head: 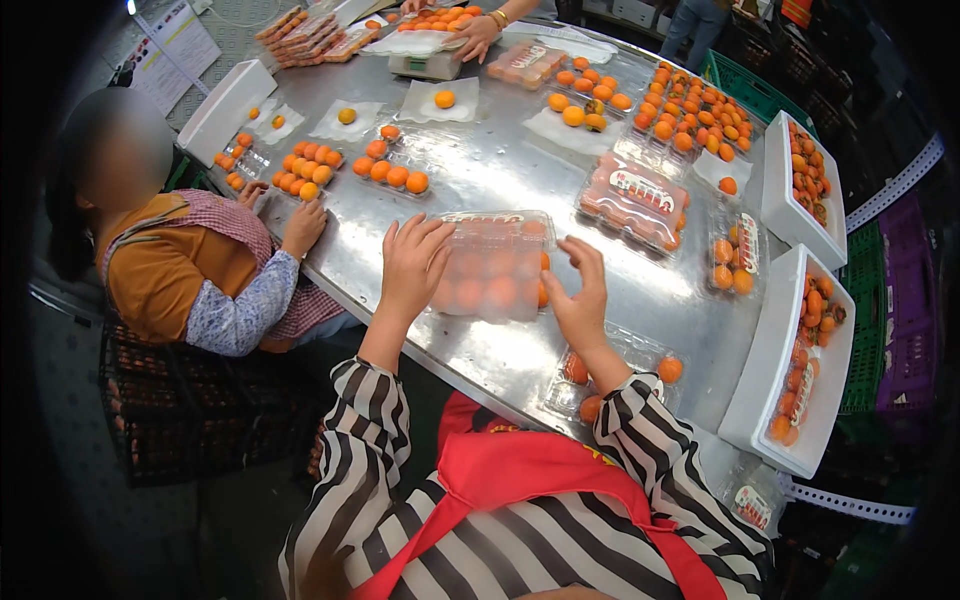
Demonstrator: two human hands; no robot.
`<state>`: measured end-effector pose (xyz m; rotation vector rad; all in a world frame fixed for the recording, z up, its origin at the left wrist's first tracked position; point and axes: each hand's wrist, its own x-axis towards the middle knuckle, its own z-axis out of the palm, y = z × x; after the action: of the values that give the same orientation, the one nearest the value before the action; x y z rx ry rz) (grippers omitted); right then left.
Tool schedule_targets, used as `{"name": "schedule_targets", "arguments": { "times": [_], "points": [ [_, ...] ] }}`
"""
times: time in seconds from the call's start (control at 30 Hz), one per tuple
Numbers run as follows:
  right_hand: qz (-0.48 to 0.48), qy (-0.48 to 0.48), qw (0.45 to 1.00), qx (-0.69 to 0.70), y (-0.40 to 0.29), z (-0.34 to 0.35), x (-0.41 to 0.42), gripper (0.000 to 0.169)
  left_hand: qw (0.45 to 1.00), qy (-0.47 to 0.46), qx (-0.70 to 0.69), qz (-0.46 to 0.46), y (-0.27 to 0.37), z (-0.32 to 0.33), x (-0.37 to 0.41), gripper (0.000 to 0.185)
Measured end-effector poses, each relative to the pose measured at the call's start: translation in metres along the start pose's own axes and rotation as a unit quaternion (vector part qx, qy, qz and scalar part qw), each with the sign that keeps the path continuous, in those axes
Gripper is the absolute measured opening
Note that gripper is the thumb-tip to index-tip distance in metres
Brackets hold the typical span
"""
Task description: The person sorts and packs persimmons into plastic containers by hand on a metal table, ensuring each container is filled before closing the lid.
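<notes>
Before me on the metal table lies a clear plastic clamshell box (491, 262) of orange persimmons, seen through a translucent white sheet (480, 289) that covers most of them. My left hand (414, 262) is at the box's left edge, fingers extended; whether the fingertips touch it is hard to tell. At the right edge, my right hand (581, 285) has its thumb and fingers apart, with uncovered fruit beside it. Neither hand grips anything. Partly hidden under my right forearm is an open clear tray (555, 394) with a few persimmons.
A labelled, filled box (634, 199) lies to the right. White foam crates (757, 375) of persimmons line the right edge. On the left a co-worker (225, 262) handles fruit trays (307, 169). Another person's hand (480, 36) is by a scale (425, 66) at the back.
</notes>
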<state>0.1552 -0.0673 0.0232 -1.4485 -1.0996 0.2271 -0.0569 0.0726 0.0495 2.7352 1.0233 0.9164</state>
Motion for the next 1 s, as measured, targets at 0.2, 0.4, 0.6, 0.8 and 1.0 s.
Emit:
{"name": "schedule_targets", "arguments": {
  "times": [0.2, 0.4, 0.6, 0.8, 1.0],
  "points": [
    [-0.078, -0.206, 0.975, -0.026, 0.023, 0.01, -0.014, 0.054, 0.999, 0.008, -0.032, -0.024, -0.004, 0.003, 0.021, 0.026],
    [-0.175, -0.369, 0.892, -0.196, 0.007, 0.038, -0.026, 0.057, 0.998, 0.007, -0.057, -0.04, -0.001, 0.0, 0.027, 0.024],
    [-0.169, -0.319, 0.909, -0.207, 0.037, 0.054, -0.022, 0.041, 0.997, 0.01, -0.072, -0.031, -0.005, 0.0, 0.025, 0.025],
    [-0.128, -0.249, 0.949, -0.146, 0.048, 0.055, -0.002, 0.033, 0.993, 0.027, -0.111, -0.007, -0.014, 0.003, 0.029, 0.023],
    [-0.119, -0.256, 0.947, -0.15, 0.042, 0.056, -0.008, 0.032, 0.993, 0.011, -0.112, -0.027, -0.011, 0.0, 0.041, 0.023]
  ]
}}
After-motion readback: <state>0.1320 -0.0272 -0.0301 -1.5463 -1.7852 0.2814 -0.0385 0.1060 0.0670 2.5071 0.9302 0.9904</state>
